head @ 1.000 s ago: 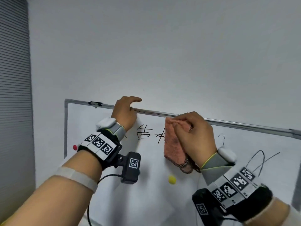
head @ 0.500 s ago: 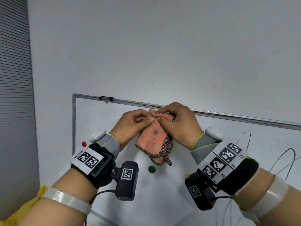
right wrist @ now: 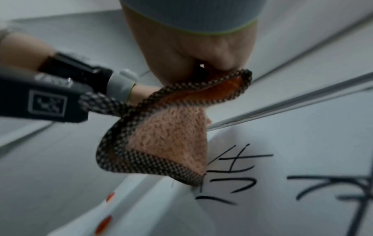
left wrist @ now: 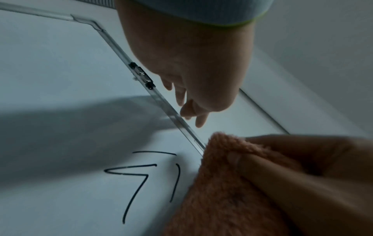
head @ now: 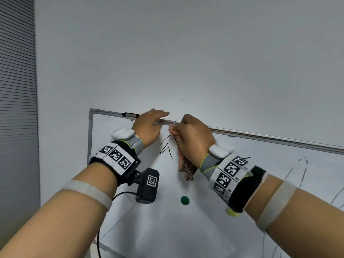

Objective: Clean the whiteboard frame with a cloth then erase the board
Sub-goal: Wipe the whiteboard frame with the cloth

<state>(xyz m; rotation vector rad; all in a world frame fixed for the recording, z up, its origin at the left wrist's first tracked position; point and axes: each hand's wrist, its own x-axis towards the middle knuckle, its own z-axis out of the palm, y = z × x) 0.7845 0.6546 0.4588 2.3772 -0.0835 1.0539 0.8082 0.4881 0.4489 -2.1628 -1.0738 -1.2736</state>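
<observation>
Up at the top rail of the whiteboard frame [head: 260,137], the right hand [head: 193,138] has its fingers curled tight around a bunched pink cloth [head: 183,164], pressing the upper fold against the metal strip while the checkered hem hangs down over the board. Bunching it this way probably gives a firm pad at the fingertips, so the pressure lands on the narrow rail and not on the writing below. The left hand [head: 149,127] lies just beside it, fingers straight and laid over the top edge of the rail, holding nothing; it looks like a brace that steadies the board against the sideways rub. A small dark clip [head: 131,114] sits on the rail to the left of that hand, near the corner. Black marker strokes [left wrist: 139,180] remain on the whiteboard [head: 204,229] under both hands, so the erasing step is not yet begun. A green magnet [head: 184,200] sits lower on the board, and a yellow magnet [head: 230,212] peeks out from under the right wrist strap.
</observation>
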